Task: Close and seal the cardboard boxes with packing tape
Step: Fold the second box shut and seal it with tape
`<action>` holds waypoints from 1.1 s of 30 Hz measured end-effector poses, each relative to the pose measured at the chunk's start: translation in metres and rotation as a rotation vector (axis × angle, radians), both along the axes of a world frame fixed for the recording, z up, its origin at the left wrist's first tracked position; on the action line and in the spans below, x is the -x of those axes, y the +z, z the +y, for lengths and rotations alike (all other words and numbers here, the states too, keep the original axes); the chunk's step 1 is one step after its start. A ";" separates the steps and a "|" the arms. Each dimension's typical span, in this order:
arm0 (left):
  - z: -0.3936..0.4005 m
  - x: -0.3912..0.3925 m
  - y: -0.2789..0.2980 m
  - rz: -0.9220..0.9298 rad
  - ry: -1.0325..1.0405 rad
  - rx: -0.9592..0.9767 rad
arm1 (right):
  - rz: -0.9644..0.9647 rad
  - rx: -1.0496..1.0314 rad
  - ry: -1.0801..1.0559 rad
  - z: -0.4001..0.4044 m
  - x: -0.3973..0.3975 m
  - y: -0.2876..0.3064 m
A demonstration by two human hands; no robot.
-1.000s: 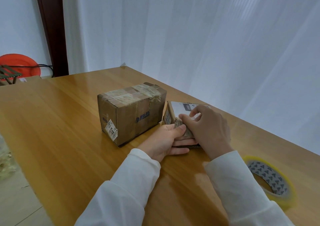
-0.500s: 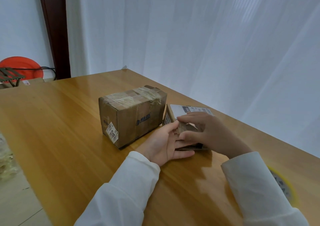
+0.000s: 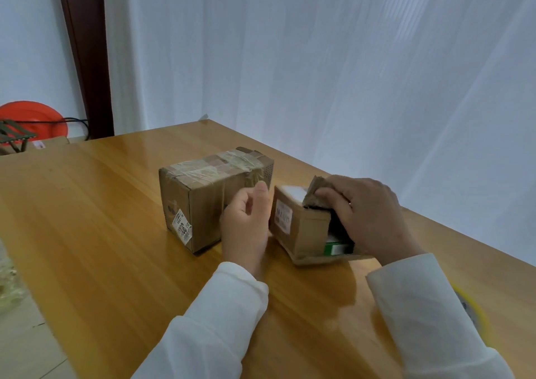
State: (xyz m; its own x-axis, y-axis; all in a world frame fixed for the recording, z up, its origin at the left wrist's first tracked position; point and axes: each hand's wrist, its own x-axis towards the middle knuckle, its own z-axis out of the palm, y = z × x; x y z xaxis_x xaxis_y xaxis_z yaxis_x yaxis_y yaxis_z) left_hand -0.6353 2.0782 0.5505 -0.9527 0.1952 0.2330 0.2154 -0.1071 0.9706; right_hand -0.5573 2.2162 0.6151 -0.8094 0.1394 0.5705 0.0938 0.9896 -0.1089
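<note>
right hand (image 3: 368, 213) pinching the small brown cardboard box's (image 3: 301, 228) open flap, loosely curled left hand (image 3: 246, 225) just beside it

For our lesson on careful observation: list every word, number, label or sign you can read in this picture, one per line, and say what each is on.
"908", large digits, tentative, the rest blurred: white sticker on the corner of the big taped box.
Unreadable: round print on that box's end.
Unreadable: white and red label on the small box.
Blank or unreadable: white label on its top.
</note>
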 end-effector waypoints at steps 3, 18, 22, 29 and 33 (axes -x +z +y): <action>0.001 0.000 -0.002 0.249 -0.174 0.099 | -0.107 0.017 0.063 -0.006 0.000 0.007; 0.009 -0.008 -0.001 0.382 -0.183 0.134 | -0.307 0.455 0.221 0.005 -0.015 0.025; 0.010 -0.014 0.000 0.409 -0.188 0.132 | -0.355 0.505 0.258 0.008 -0.021 0.031; 0.008 -0.012 0.002 0.279 -0.187 -0.035 | -0.347 0.478 0.224 0.013 -0.025 0.033; 0.003 -0.012 0.007 0.257 -0.226 -0.006 | -0.187 0.317 0.156 0.007 -0.020 0.031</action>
